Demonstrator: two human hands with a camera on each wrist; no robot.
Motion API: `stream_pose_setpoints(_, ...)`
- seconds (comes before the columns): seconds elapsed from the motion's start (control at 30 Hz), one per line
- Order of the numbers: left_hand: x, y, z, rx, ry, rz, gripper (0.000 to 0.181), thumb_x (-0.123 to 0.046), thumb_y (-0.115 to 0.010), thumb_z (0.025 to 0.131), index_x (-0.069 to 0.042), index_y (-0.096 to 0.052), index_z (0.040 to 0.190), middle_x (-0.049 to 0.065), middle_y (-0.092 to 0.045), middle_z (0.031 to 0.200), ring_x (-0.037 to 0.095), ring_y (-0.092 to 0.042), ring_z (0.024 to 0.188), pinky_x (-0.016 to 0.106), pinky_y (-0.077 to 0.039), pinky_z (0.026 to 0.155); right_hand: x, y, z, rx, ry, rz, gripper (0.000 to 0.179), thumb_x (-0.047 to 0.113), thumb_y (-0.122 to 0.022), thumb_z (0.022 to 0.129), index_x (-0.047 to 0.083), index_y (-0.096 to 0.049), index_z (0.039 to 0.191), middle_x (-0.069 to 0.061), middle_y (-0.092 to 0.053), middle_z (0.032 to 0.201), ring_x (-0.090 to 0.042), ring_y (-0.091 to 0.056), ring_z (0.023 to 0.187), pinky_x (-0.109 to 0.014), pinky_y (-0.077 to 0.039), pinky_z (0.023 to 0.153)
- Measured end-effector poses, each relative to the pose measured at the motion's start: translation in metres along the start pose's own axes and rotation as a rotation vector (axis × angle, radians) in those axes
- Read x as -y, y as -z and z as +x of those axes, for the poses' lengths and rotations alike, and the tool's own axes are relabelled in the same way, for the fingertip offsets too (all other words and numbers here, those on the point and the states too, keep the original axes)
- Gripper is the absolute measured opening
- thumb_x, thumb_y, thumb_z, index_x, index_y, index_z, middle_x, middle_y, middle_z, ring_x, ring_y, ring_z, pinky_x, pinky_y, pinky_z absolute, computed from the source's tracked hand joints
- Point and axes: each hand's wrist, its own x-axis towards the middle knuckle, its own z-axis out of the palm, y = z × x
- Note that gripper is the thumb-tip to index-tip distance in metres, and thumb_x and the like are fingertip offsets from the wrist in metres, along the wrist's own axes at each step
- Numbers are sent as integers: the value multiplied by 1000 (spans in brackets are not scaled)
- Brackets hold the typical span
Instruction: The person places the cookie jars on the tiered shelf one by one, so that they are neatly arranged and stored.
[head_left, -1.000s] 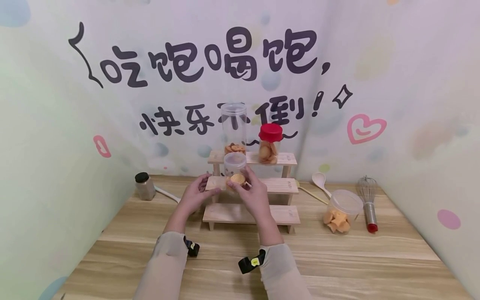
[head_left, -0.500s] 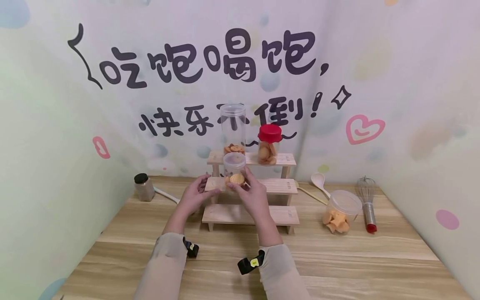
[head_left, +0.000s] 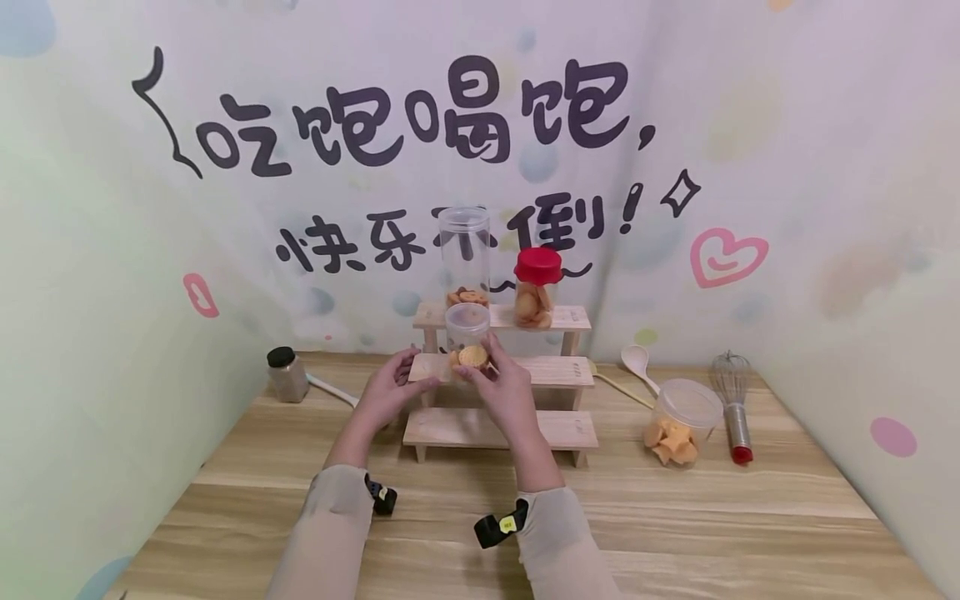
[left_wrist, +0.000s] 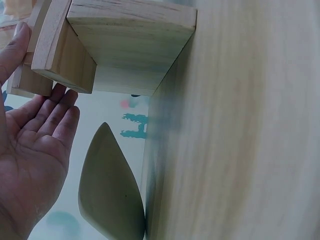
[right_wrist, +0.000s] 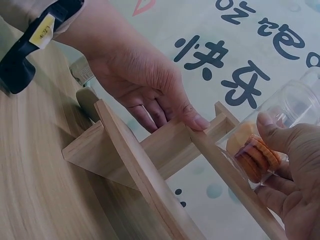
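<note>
The small clear cookie jar (head_left: 468, 327) is up at the left part of the middle shelf (head_left: 553, 371) of a little wooden stand (head_left: 566, 427), with yellow-brown cookies (head_left: 473, 358) inside. The person's right hand (head_left: 510, 393) holds it, thumb on one side and fingers bent round the other. From where I stand, I can't tell if the bottom of the jar touches the wood. The left hand (head_left: 388, 392) isn't gripping tight: its thumb touches the left end of that same shelf, and its long fingers stretch out beside and under the wood. On the top shelf, a tall clear jar (head_left: 465, 254) with some cookies at the bottom stands next to a jar with a red lid (head_left: 536, 302). Over on the right of the wooden table (head_left: 435, 533), I see a wide clear tub (head_left: 688, 406) with orange-yellow snacks (head_left: 672, 442), a wire whisk (head_left: 735, 400) and a white spoon (head_left: 635, 361). On the left is a black-topped jar (head_left: 288, 381). Behind it all, a pale wall (head_left: 480, 29) has big black writing (head_left: 477, 108) and a pink heart (head_left: 729, 258).
</note>
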Motion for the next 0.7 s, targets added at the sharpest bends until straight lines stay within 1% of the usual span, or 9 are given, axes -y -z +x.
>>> stream_pose_setpoints(0.17,2,0,1,1,4,-10,96,-51,-83,79,-8,-40,152,15,-51,145,31,-49,135,45,-40,114,0,1,0,3,0,-8,77,27,-77,89,20,-39,155,-6,-50,150,-20,-53,132,-29,-51,100)
stream_pose_setpoints(0.43,3,0,1,8,-4,-7,96,-53,-83,78,-9,-40,152,14,-51,145,31,-49,135,45,-41,113,1,2,0,19,-15,-26,76,28,-77,89,23,-39,155,-7,-48,151,-21,-52,133,-31,-52,100)
stream_pose_setpoints(0.7,3,0,1,8,-6,-1,95,-53,-83,79,-9,-40,152,14,-52,144,31,-50,134,45,-42,113,1,4,2,27,9,-15,75,26,-79,89,14,-43,153,-12,-53,147,-24,-54,132,-32,-52,99)
